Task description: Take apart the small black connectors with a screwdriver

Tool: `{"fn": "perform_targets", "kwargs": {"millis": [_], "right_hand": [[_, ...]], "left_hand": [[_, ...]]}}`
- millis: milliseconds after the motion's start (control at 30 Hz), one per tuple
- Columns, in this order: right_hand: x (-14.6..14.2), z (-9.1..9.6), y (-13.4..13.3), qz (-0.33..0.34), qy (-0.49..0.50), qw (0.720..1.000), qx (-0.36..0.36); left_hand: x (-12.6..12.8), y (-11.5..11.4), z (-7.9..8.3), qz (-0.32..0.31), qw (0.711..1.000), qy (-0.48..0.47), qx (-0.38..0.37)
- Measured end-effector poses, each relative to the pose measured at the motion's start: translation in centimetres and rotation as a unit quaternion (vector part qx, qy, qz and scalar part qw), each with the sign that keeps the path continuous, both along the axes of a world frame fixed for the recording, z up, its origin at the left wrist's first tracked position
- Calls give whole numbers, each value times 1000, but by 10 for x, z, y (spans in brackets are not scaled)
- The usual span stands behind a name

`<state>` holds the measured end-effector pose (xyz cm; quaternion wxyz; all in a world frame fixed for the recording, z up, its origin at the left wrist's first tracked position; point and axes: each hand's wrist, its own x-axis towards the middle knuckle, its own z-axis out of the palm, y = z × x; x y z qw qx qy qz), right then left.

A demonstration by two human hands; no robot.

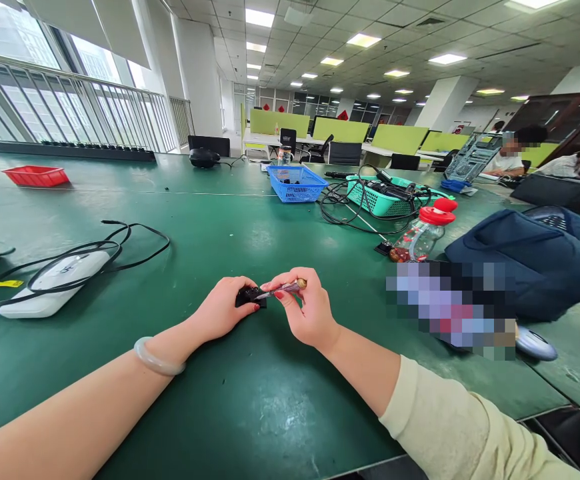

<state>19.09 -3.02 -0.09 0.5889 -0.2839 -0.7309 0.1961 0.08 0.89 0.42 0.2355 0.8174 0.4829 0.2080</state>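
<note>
A small black part [248, 297] rests on the green table in front of me. My left hand [226, 303] grips it from the left, thumb at its near side and fingers around its far side. In my right hand [306, 308] is a slim screwdriver [283, 289] with a pale handle, pinched between thumb and fingers. Its thin metal shaft points left and its tip meets the black part. What exactly the tip touches is too small to make out.
On the green table [210, 407] a white corded device [55, 287] lies left. Farther back are a red tray [37, 176], a blue basket [297, 184] and a teal basket [385, 200] with black cables. A red-lidded bottle [423, 233] and a navy bag [530, 260] stand right. People sit far right.
</note>
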Motion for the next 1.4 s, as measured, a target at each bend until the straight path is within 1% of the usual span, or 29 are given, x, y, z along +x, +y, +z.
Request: {"fn": "perform_targets", "kwargs": {"millis": [200, 500, 667, 867, 1000, 1100, 1233, 1300, 1400], "right_hand": [[1, 0, 1, -8, 2, 1000, -2], [1, 0, 0, -16, -14, 999, 36], [2, 2, -1, -28, -10, 999, 27], [2, 2, 1, -22, -7, 1000, 15], [2, 4, 0, -33, -25, 999, 19], [1, 5, -2, -40, -83, 994, 52], [-4, 5, -5, 6, -183, 972, 146], [-6, 4, -5, 27, -207, 960, 186], [-6, 3, -4, 37, -228, 949, 213]], "left_hand": [[-1, 0, -1, 11, 1000, 1, 13], [0, 0, -2, 8, 1000, -3, 3], [-2, 0, -3, 13, 1000, -2, 3], [-1, 0, -2, 6, 1000, -7, 12], [-1, 0, -2, 5, 1000, -10, 9], [-2, 0, -3, -5, 1000, -15, 11], [-2, 0, -4, 4, 1000, -17, 13], [-2, -1, -4, 8, 1000, -14, 13], [-2, 0, -5, 9, 1000, -13, 12]]}}
